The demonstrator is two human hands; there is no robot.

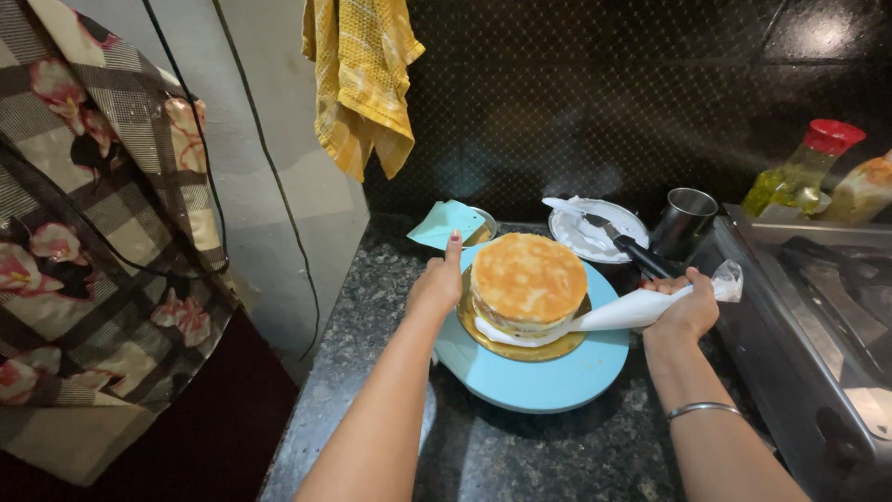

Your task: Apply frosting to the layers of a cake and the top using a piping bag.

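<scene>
Two hands at the cake [528, 277]: right hand [689, 307] fingers clamped on piping bag [632, 308], left hand [437, 284] fingers together against turntable [534, 376].

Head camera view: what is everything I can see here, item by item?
cake: one, golden brown, on gold board
turntable: one, light blue, dark counter
piping bag: one, white, tip at cake's side
plate: one, white, behind cake
steel cup: one, right of plate
bottle: one, red cap, far right
towel: one, yellow, hanging
left hand: on turntable's edge
right hand: holds piping bag
</scene>
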